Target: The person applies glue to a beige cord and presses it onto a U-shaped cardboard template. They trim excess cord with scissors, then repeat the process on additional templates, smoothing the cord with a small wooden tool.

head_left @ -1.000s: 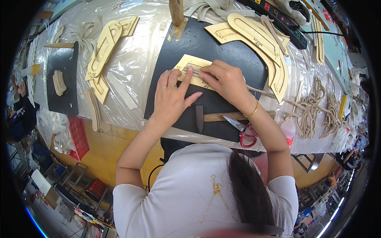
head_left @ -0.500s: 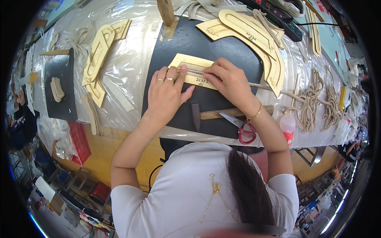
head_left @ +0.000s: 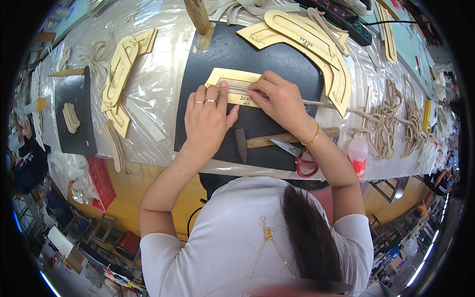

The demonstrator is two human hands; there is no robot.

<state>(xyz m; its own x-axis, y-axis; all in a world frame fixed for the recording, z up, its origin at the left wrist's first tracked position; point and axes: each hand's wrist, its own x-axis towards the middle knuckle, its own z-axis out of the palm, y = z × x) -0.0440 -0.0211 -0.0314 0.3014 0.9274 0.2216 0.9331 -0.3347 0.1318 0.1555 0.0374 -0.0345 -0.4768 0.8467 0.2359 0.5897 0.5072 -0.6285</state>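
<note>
A cream slotted template [head_left: 216, 75] lies on the black mat [head_left: 292, 64] with beige cord [head_left: 336, 106] running into its long slot. My left hand [head_left: 207, 121] rests on the template's left part, fingers stretched out and the index fingertip down at the slot's left end. At the slot's right side, my right hand [head_left: 281, 99] is closed in a pinch on the cord; its fingertips partly hide it. The cord trails out past my right hand towards the right. A hammer [head_left: 267, 140] and red-handled scissors [head_left: 302, 161] lie just below my hands.
More cream templates [head_left: 302, 37] lie at the upper right and another group of templates [head_left: 118, 74] at the left. Loose cord [head_left: 388, 121] is heaped to the right, behind a bottle [head_left: 358, 157]. A wooden handle [head_left: 198, 16] stands at the mat's far edge. A power strip [head_left: 346, 20] sits beyond.
My right hand has shifted slightly left along the slot, still pinching the cord. My left hand keeps its place on the template. The whole view has shifted a little.
</note>
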